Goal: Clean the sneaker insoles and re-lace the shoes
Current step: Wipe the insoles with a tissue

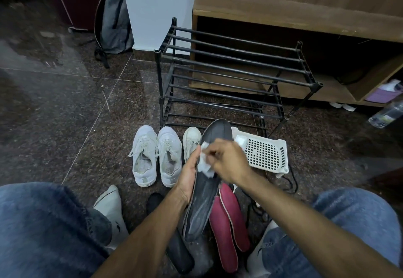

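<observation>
A crumpled white wipe [205, 165] is pinched in the curled fingers [210, 154] of the right hand [229, 162] and pressed onto one dark grey insole [204, 190]. That insole is gripped along its left edge by the left hand [188, 176], thumb over the rim, and held tilted above the floor [65, 125], its long flat face streaked with pale marks. Two maroon insoles [229, 219] with pale rims lie just beside it on the right, overlapping. One more dark insole [180, 253] lies beneath, partly hidden. Three white sneakers are seen: a pair [157, 154] side by side with loose laces, and a third sneaker [190, 141] touching the held insole's edge. One white perforated plastic basket [266, 154] sits to the right, in front of one black tube rack [229, 70]. Dark speckled stone tiles are open to the left. Two denim-clad knees [43, 223] frame the lower corners.
</observation>
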Available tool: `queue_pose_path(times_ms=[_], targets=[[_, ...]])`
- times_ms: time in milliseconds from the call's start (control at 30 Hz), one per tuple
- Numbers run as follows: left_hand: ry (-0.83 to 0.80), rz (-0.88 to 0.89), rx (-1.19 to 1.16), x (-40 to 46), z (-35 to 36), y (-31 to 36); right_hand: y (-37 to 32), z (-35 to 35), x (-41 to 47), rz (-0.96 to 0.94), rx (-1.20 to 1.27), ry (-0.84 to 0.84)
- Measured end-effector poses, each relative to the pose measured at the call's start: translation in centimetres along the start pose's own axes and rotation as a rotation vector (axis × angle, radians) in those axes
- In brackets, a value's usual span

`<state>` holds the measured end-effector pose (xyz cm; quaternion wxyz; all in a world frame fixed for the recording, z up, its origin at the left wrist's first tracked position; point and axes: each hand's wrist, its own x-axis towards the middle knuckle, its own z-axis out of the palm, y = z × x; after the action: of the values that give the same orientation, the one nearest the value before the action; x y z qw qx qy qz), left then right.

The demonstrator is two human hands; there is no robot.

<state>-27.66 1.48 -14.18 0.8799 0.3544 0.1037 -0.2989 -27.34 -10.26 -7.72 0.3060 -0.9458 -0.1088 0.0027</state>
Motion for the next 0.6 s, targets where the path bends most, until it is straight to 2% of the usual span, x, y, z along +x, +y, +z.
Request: queue_pose_path(times_ms=[67, 100, 200, 267, 300, 367, 433, 467, 533, 600], targets=[[0.046, 0.038, 0.001, 0.0, -0.2, 0.2, 0.0, 0.5, -0.9, -0.067, -0.081, -0.075], [0.028, 0.013, 0.004, 0.1, -0.3, 0.2, 0.5, 0.3, -0.2, -0.039, -0.099, -0.036], [-0.025, -0.059, 0.027, -0.1, -0.3, 0.1, 2.4, -1.0, 3.1, 0.209, -0.082, 0.225], [-0.04, -0.072, 0.039, -0.1, -0.3, 0.2, 2.9, -1.6, 4.0, 0.283, -0.038, 0.324], [-0.048, -0.071, 0.039, -0.2, -0.2, 0.3, 2.7, -1.4, 3.9, 0.25, -0.013, 0.303], [-0.04, -0.065, 0.014, -0.1, -0.2, 0.2, 1.5, -0.6, 2.2, 0.068, 0.032, 0.148], [-0.011, -0.031, -0.04, 0.1, -0.5, 0.2, 0.7, 0.4, 0.0, -0.127, -0.037, 0.003], [-0.005, -0.02, -0.041, 0.0, -0.5, 0.2, 0.9, 0.5, -0.2, -0.179, -0.105, -0.014], [-0.019, -0.053, -0.007, -0.2, -0.4, 0.3, 1.6, -0.1, 1.1, -0.133, -0.152, 0.073], [-0.02, -0.094, 0.027, -0.1, -0.5, 0.2, 2.4, -1.2, 3.1, 0.043, -0.127, 0.226]])
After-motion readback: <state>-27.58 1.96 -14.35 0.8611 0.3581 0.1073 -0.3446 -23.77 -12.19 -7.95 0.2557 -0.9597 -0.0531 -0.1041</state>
